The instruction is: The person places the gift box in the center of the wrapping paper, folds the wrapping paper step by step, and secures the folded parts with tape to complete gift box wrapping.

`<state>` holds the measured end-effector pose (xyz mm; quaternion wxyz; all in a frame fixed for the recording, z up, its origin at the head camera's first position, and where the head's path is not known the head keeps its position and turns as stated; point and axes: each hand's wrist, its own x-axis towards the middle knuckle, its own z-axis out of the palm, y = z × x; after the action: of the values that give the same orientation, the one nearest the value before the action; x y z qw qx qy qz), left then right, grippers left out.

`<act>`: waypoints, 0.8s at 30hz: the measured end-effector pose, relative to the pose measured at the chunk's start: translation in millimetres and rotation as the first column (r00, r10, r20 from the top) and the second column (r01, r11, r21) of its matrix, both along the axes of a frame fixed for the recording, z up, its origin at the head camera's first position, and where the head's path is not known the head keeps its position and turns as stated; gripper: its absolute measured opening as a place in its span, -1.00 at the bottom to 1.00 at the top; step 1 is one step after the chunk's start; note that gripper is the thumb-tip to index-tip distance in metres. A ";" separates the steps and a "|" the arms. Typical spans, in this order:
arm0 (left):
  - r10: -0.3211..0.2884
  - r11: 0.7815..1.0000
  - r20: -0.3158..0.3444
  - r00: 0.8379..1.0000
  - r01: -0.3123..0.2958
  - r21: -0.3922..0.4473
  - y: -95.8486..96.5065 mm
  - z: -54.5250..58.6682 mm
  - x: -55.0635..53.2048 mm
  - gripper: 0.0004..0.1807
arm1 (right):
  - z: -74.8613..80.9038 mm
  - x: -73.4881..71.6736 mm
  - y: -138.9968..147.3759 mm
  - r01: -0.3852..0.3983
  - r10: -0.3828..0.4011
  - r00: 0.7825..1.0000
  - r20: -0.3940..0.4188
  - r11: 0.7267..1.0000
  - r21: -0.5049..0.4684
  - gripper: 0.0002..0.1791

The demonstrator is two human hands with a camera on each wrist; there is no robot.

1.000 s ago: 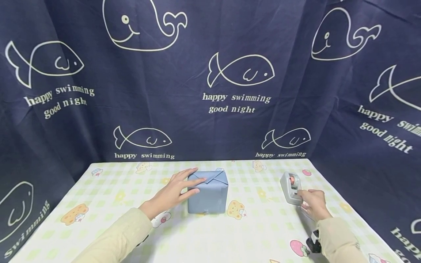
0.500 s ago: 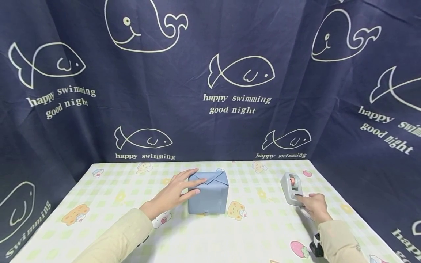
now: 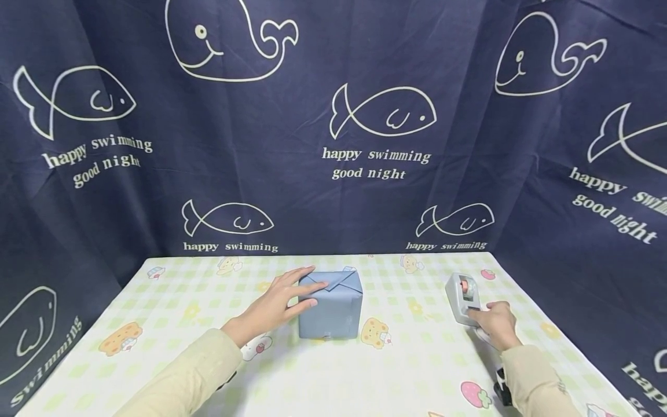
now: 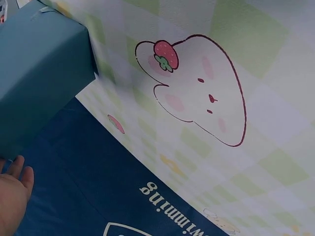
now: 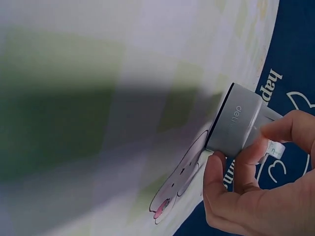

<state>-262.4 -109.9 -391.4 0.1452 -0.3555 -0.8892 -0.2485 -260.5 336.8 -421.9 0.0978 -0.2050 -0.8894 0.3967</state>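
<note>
In the head view a box wrapped in blue paper stands on the table, its top folded into crossing flaps. My left hand rests on its left side, fingers stretched over the top flap and thumb against the front face. The left wrist view shows only some fingertips beside the box. Toward the right stands a grey tape dispenser with a tape roll on an orange core. My right hand is at its front end, thumb and index finger pinched together by the cutter; the tape end is hidden between them.
A checked tablecloth with cartoon prints covers the table. Dark blue curtains with fish and whale drawings rise behind it and at both sides. A black wrist camera hangs under the right sleeve.
My right hand has drawn back slightly from the roll to the dispenser's front end, toward me. The left hand and the box stay where they were.
</note>
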 end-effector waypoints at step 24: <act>-0.005 1.000 -0.033 0.999 0.004 -0.006 0.2 5.1 -0.4 -0.56 | 15.4 3.6 0.8 -0.031 0.030 0.999 0.023 0.999 0.045 -0.28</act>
<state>-262.7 -109.7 -386.3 0.1582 -0.3620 -0.8867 -0.2402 -257.0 337.5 -406.5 0.0863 -0.1937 -0.9022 0.3755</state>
